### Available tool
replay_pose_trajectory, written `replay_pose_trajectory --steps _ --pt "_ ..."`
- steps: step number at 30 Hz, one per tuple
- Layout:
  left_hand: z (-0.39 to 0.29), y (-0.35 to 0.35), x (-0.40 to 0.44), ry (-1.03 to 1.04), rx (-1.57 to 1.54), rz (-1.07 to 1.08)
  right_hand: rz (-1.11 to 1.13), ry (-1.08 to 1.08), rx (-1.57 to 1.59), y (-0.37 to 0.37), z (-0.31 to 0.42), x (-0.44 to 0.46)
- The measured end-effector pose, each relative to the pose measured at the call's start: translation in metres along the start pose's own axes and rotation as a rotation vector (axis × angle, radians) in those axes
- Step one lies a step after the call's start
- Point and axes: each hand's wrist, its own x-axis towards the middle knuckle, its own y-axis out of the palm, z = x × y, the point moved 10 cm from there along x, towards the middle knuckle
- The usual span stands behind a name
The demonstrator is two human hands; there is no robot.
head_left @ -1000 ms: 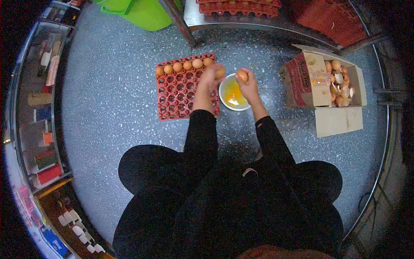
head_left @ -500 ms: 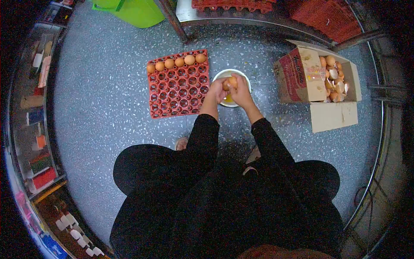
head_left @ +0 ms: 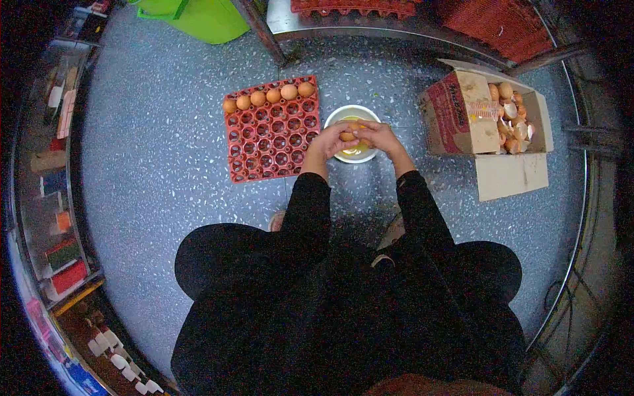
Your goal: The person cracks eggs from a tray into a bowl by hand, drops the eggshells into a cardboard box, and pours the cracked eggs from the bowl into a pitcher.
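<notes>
My left hand [head_left: 326,140] and my right hand [head_left: 379,136] meet over a white bowl [head_left: 353,160] on the floor. Between their fingertips is a brown egg [head_left: 347,136], gripped from both sides. Whether its shell is split is too small to tell. Yellow liquid egg shows inside the bowl below my fingers. Just left of the bowl lies a red plastic egg tray [head_left: 273,177], with a row of several brown eggs [head_left: 273,96] along its far edge and bare cups nearer me.
To the right, an open cardboard box [head_left: 477,142] holds many cracked eggshells [head_left: 512,122]. A green bin [head_left: 214,23] stands at the far left, near a metal table leg [head_left: 259,33]. Stacked red trays [head_left: 495,30] sit at the back, and shelves [head_left: 56,165] line the left.
My hands have lowered slightly toward the bowl, and my right wrist has swung outward to the right. The egg stays between my fingers, and more of the bowl's inside shows.
</notes>
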Motion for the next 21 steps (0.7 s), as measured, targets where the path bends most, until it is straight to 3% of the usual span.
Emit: replay_pose_trajectory --steps 2,4,9,12,14,16,18,21 --pt "0.002 0.008 0.0 -0.044 0.119 0.079 0.011 -0.034 0.085 0.002 0.008 -0.004" --pt "0.0 0.0 -0.001 -0.055 0.206 0.021 0.02 -0.072 0.171 0.0 0.011 -0.004" --pt "-0.009 -0.014 0.003 0.037 0.395 -0.052 -0.011 -0.169 -0.088 -0.006 -0.011 0.022" --pt "-0.012 -0.016 0.006 0.049 0.53 -0.057 -0.048 -0.114 -0.219 -0.008 -0.014 0.021" --pt "-0.013 -0.022 0.011 0.063 0.811 -0.102 -0.057 -0.125 -0.227 -0.009 -0.006 0.015" --pt "-0.017 -0.026 0.017 0.131 0.916 -0.109 -0.068 -0.135 -0.233 -0.013 0.005 0.008" --pt "-0.026 -0.016 0.01 0.198 1.021 -0.114 -0.102 -0.196 -0.435 -0.017 0.015 0.006" --pt "-0.033 -0.009 0.01 0.278 1.273 -0.114 -0.074 -0.23 -0.424 -0.018 0.02 0.007"
